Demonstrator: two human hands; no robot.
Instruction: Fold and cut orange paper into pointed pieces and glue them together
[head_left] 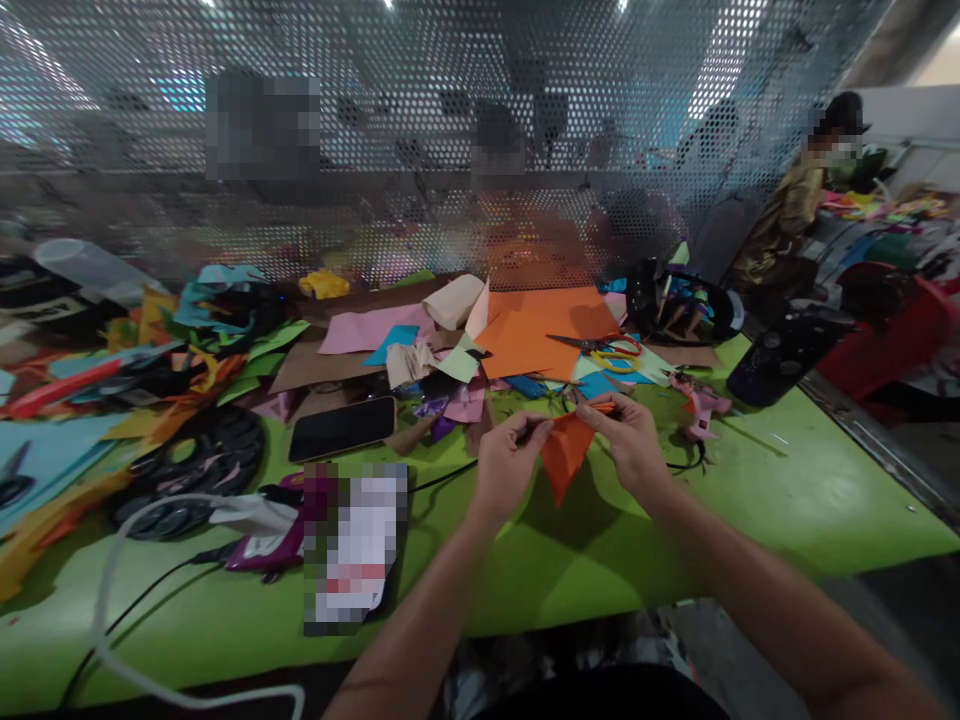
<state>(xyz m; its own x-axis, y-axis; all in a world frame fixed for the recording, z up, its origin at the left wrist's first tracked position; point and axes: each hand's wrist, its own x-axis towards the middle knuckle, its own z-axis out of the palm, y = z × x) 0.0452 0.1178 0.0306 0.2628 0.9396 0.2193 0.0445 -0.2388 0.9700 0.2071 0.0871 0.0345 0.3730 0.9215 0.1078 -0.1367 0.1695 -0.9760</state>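
Between my two hands hangs a small folded piece of orange paper (568,457), its pointed end downward above the green table. My left hand (508,462) pinches its left edge with thumb and fingertips. On the other side my right hand (631,448) grips the upper right edge, thumb in front. Just beyond the hands lie scissors with yellow and red handles (611,350), resting on a large orange sheet (534,325). A pink hot glue gun (703,405) is to the right of my right hand.
A dark phone (343,428) and a second phone (360,545) lie left of my hands, near a purple device (274,540) with cables. A dark cylinder (784,350) stands right. Paper scraps cover the back of the green table (817,490); behind rises a perforated metal screen (420,130).
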